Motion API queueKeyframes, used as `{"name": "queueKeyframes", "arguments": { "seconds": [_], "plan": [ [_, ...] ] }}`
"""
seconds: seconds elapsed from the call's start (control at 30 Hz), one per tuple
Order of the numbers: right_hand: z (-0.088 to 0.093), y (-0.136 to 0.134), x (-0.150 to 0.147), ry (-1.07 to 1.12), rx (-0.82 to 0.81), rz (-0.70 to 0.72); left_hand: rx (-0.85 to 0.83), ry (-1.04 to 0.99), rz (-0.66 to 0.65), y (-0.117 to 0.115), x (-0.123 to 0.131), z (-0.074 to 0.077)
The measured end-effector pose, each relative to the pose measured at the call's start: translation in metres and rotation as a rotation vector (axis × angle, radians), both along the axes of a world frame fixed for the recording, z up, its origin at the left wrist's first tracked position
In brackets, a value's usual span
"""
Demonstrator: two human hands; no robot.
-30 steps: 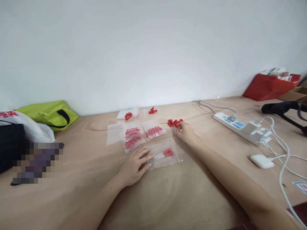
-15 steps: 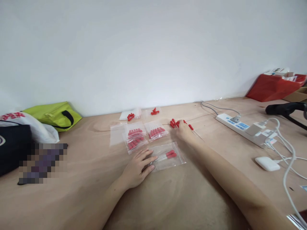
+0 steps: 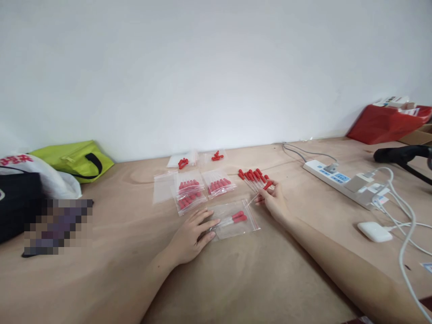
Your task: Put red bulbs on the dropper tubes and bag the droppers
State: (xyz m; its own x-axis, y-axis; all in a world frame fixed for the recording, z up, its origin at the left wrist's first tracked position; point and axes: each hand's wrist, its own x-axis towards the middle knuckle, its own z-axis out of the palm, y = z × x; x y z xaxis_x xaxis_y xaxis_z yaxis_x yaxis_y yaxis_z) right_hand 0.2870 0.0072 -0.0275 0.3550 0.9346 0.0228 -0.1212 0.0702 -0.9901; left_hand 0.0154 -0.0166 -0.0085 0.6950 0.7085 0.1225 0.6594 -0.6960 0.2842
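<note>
A clear zip bag (image 3: 232, 230) lies flat in front of me with two red-bulbed droppers (image 3: 240, 217) inside. My left hand (image 3: 189, 236) rests on the bag's left end, its fingers spread. To the right of the bag, my right hand (image 3: 275, 202) pinches a single dropper (image 3: 267, 185), whose clear tube points down and left toward the bag's zip edge. Just beyond that hand is a loose fan of several more droppers (image 3: 253, 175), bulbs away from me. Filled bags of droppers (image 3: 189, 195) are grouped left of centre.
Against the wall sit two bags with small red bulbs (image 3: 183, 163). A white power strip (image 3: 340, 180) with cables and a white charging case (image 3: 375, 231) occupy the right. Green (image 3: 77, 159) and black (image 3: 20, 202) bags stand left. A red bag (image 3: 381, 123) is far right.
My right hand has drawn back toward me from the loose droppers, a dropper now turned in its fingers with the tube toward the bag. My left hand stays on the bag.
</note>
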Motion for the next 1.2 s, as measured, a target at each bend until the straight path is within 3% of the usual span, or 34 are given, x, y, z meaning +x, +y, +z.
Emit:
{"name": "queueKeyframes", "arguments": {
  "seconds": [0.17,0.33,0.43,0.57,0.73,0.9,1.2],
  "plan": [
    [-0.001,-0.005,-0.01,-0.005,0.064,-0.051,0.001,-0.002,-0.004,-0.001,0.0,0.001],
    [0.004,-0.007,0.002,-0.135,0.13,-0.191,-0.005,-0.008,-0.003,-0.002,0.001,0.004],
    [0.002,-0.006,0.008,-0.165,0.098,-0.199,-0.002,-0.02,-0.006,-0.001,0.001,0.003],
    [-0.001,-0.006,0.004,-0.137,0.047,-0.122,-0.006,-0.016,-0.006,0.0,0.001,0.002],
    [-0.001,-0.011,-0.009,0.065,0.019,-0.051,-0.009,-0.028,-0.005,-0.001,0.0,0.002],
    [0.0,-0.016,-0.016,0.191,-0.036,0.106,-0.013,-0.027,0.002,-0.001,0.0,0.001],
    [0.008,-0.024,-0.021,-0.074,-0.137,0.268,-0.029,-0.036,0.03,-0.002,0.002,0.006]
  ]
}}
